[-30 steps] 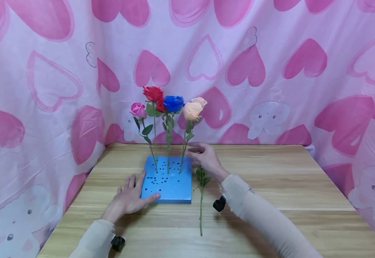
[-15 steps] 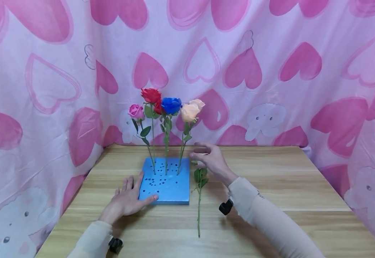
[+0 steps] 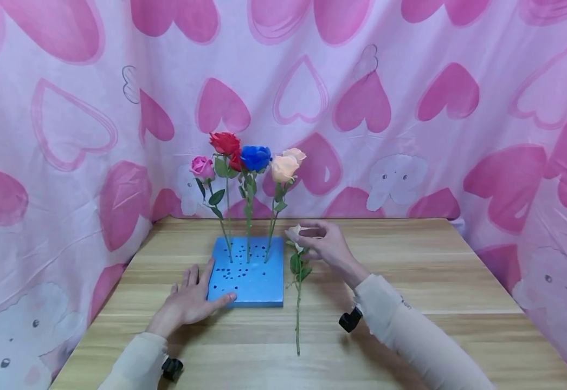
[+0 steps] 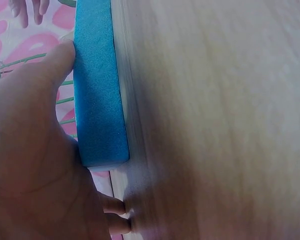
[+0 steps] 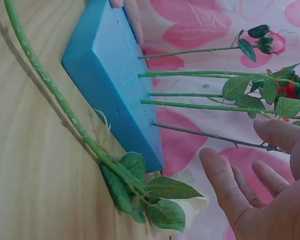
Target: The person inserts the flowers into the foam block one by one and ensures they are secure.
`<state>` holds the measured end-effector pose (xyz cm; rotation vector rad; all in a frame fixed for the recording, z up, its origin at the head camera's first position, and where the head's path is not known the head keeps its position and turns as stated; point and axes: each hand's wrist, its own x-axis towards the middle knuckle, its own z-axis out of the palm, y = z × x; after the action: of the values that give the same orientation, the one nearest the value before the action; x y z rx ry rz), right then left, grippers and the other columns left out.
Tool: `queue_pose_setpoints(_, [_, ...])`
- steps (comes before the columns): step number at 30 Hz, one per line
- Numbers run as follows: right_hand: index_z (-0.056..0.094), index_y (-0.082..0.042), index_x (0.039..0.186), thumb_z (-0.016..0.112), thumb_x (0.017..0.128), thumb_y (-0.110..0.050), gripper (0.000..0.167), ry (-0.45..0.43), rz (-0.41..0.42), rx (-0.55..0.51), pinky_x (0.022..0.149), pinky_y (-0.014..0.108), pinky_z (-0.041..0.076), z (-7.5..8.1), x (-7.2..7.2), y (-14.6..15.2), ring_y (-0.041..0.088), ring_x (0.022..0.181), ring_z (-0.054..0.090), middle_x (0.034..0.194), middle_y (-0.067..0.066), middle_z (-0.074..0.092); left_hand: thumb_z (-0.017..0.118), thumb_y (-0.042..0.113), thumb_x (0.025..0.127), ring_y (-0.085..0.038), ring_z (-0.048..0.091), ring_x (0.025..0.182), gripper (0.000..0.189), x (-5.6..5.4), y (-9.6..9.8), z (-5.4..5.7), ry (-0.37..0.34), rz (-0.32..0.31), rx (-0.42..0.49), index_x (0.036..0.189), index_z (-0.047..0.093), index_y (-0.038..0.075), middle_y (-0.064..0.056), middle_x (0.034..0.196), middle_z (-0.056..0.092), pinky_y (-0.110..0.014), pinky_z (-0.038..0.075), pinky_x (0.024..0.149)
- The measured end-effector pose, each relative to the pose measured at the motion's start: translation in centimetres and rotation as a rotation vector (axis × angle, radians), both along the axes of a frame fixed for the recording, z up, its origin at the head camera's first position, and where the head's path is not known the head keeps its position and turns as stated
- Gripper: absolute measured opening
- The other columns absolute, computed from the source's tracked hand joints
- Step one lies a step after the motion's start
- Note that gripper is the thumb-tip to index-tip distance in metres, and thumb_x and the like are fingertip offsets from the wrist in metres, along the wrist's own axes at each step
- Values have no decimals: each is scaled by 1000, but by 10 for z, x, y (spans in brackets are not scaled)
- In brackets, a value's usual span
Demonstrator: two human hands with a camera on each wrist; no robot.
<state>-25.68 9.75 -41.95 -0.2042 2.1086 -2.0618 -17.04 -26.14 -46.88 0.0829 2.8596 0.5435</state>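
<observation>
A blue foam block [image 3: 254, 290] with many holes holds several upright artificial roses: pink [image 3: 201, 168], red [image 3: 224, 143], blue [image 3: 256, 158] and peach [image 3: 284, 168]. My left hand [image 3: 191, 298] rests against the block's left side, fingers spread along it and thumb over its near corner. On the table to the block's right lies a white rose [image 3: 298, 303], its stem toward me. Over its bloom hovers my right hand [image 3: 326, 244], fingers loosely bent and parted. The right wrist view shows a gap between thumb and fingers, with the white rose's leaves [image 5: 170, 192] below.
All of this is on a wooden table [image 3: 410, 287]. Behind it hangs a pink curtain [image 3: 361, 70] with hearts, close to the table's far edge. The roses' stems rise close to the right hand's left side.
My right hand has drawn away from the peach roses' stems, slightly right, to the white rose's bloom, which now shows beside the fingers. My left hand stays on the block.
</observation>
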Motion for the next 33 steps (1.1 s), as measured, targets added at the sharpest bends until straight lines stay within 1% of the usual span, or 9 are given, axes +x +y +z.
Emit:
queue_pose_setpoints(3, [63, -2, 152, 81, 102, -6, 54, -24, 7, 0, 93, 58, 67, -5, 6, 1, 49, 127, 71, 144, 28, 67, 54, 90, 96, -67, 4, 163, 126, 1, -1, 0, -6, 1, 0, 180, 4, 12, -43, 177, 6, -88, 9, 124])
queue_pose_setpoints(5, [63, 1, 152, 82, 101, -6, 54, -35, 18, 0, 97, 64, 63, -10, 9, 2, 49, 128, 70, 141, 28, 68, 54, 90, 96, -67, 3, 163, 126, 2, -2, 0, -10, 3, -1, 180, 3, 11, -44, 177, 5, -88, 8, 124])
queue_pose_setpoints(8, [65, 2, 148, 83, 100, -6, 52, -42, 29, -5, 99, 67, 61, -19, 12, 2, 49, 126, 71, 136, 27, 70, 54, 90, 96, -67, 2, 163, 126, 2, -3, 0, -15, 4, 4, 180, 2, 11, -44, 177, 4, -88, 7, 124])
queue_pose_setpoints(13, [65, 3, 147, 83, 99, -5, 51, -52, 25, -1, 93, 63, 65, -30, 16, 2, 51, 123, 72, 133, 26, 71, 54, 89, 97, -68, 1, 163, 125, 2, -3, 0, -22, 4, 14, 180, 2, 11, -45, 177, 2, -88, 6, 124])
queue_pose_setpoints(20, [63, 5, 148, 83, 101, -6, 52, -97, 16, 38, 86, 54, 69, -39, 22, 2, 47, 120, 74, 133, 25, 72, 54, 88, 98, -67, 2, 163, 125, 3, -3, -2, -11, -5, 11, 180, 2, 10, -45, 177, 3, -88, 6, 124])
queue_pose_setpoints(23, [63, 5, 148, 82, 101, -5, 52, -126, -2, 48, 85, 52, 69, -43, 24, 3, 44, 118, 75, 132, 23, 71, 54, 89, 97, -67, 2, 163, 125, 3, -2, -2, -5, -6, 9, 180, 2, 11, -45, 177, 4, -88, 6, 124])
queue_pose_setpoints(27, [63, 6, 147, 81, 100, -2, 51, -164, -26, 35, 90, 51, 69, -48, 25, 5, 42, 117, 76, 135, 24, 68, 53, 90, 97, -67, 2, 163, 125, 2, -2, -2, -7, -8, 6, 180, 2, 11, -45, 177, 3, -88, 7, 124])
queue_pose_setpoints(30, [62, 8, 147, 81, 100, -2, 51, -176, -35, 31, 91, 51, 68, -51, 26, 6, 41, 117, 76, 135, 26, 68, 53, 90, 97, -67, 2, 163, 126, 1, -1, -2, -8, -11, 9, 180, 1, 11, -45, 177, 3, -88, 7, 124])
queue_pose_setpoints(33, [61, 10, 147, 81, 100, -2, 52, -179, -28, 40, 90, 50, 69, -53, 25, 8, 41, 116, 77, 133, 26, 68, 53, 90, 97, -68, 1, 163, 126, 0, -1, -1, -9, -13, 11, 180, 1, 11, -45, 177, 2, -88, 6, 124])
